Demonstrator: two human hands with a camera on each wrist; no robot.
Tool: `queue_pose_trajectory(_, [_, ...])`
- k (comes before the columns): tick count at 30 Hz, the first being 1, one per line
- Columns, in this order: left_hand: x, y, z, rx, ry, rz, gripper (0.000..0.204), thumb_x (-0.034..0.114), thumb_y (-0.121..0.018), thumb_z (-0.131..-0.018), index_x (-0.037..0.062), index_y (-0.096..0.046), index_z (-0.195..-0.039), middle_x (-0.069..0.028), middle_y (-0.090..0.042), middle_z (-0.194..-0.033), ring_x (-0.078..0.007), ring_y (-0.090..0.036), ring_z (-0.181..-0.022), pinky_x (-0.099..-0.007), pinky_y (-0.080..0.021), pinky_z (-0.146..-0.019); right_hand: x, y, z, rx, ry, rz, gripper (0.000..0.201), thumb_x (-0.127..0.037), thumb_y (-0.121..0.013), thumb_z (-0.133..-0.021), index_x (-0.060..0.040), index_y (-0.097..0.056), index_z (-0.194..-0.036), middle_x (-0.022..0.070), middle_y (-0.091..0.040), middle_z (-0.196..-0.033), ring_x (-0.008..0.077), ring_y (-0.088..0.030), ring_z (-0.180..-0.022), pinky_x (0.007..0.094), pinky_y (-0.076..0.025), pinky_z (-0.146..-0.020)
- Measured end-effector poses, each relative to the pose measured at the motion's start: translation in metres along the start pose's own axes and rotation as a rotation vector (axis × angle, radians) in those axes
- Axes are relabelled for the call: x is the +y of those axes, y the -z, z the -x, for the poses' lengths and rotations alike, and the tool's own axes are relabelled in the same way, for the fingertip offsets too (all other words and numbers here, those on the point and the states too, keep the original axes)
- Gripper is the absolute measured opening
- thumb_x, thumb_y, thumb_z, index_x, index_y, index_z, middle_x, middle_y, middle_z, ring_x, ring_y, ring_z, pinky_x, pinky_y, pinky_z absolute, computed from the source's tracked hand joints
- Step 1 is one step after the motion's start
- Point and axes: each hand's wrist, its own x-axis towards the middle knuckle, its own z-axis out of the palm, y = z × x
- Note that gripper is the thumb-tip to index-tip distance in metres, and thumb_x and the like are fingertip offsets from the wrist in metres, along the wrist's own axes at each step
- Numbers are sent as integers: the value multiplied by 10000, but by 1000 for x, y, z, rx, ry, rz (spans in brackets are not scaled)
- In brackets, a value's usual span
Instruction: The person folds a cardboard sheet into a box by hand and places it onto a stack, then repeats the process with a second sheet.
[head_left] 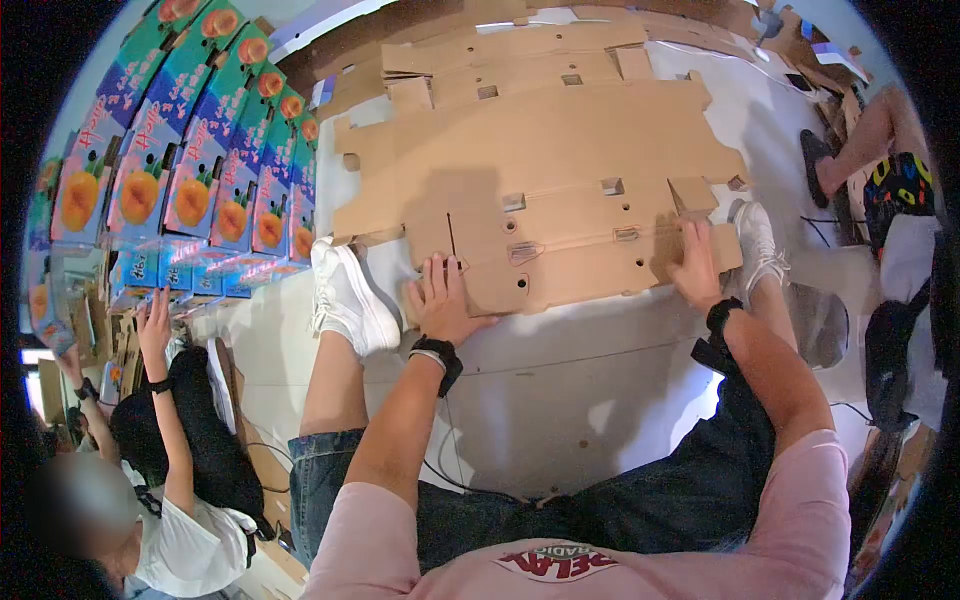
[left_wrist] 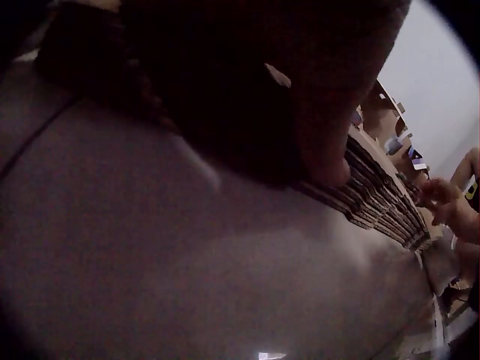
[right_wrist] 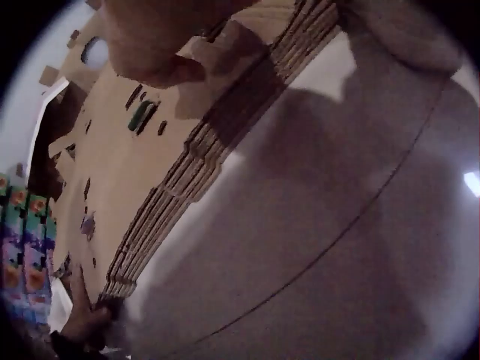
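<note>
A stack of flattened cardboard boxes [head_left: 560, 130], brown side up, with slots and round holes, lies on the floor between my legs. My left hand [head_left: 442, 302] rests on its near left corner, fingers spread forward over the top sheet. In the left wrist view the thumb [left_wrist: 330, 169] is right at the stack's layered edge. Toward the near right corner, my right hand [head_left: 698, 262] lies on the board beside a raised flap [head_left: 690, 197]. The right wrist view shows several layers along the stack's edge [right_wrist: 176, 180], with the right hand's fingers over the top sheet.
Colourful fruit-printed boxes [head_left: 135, 190] stand in rows at the left. A person in a white shirt [head_left: 200, 540] reaches toward them. My white shoes [head_left: 350, 295] flank the cardboard. Another person's leg [head_left: 865, 150] is at the right. A thin cable [head_left: 450, 480] runs across the floor.
</note>
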Motion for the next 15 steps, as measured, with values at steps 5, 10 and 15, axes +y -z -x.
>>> queue_pose_trajectory(5, [0,-1,2,-23,5,12,1286,623,-800,-539,56,-141,-1487,-197,-101,-1559,-343,-35,-1453,-615,-59,-1096,9,4,-19,348,163,226,1007,-258,-763,-681,-47,-184,-1477,180,-175,-1540,353,-117,-1438,508,-138,-1148])
queue_pose_trajectory(10, [-7,-5,1,-8,-7,1,1287,606,-807,-534,68,-136,-1491,-177,-100,-1565,-336,-11,-1457,-608,-35,-1109,28,-18,-22,-152,-131,221,1241,-778,-580,-663,-50,-40,-1510,185,36,-1575,331,35,-1458,581,-6,-1128])
queue_pose_trajectory(15, [-6,1,-5,-137,29,-25,1281,611,-801,-556,84,-111,-1498,-166,-36,-1572,-340,6,-1455,-612,-45,-1110,14,-63,-17,-7,-186,150,1287,-778,-616,-630,-51,-17,-1508,225,79,-1561,399,80,-1440,618,2,-1102])
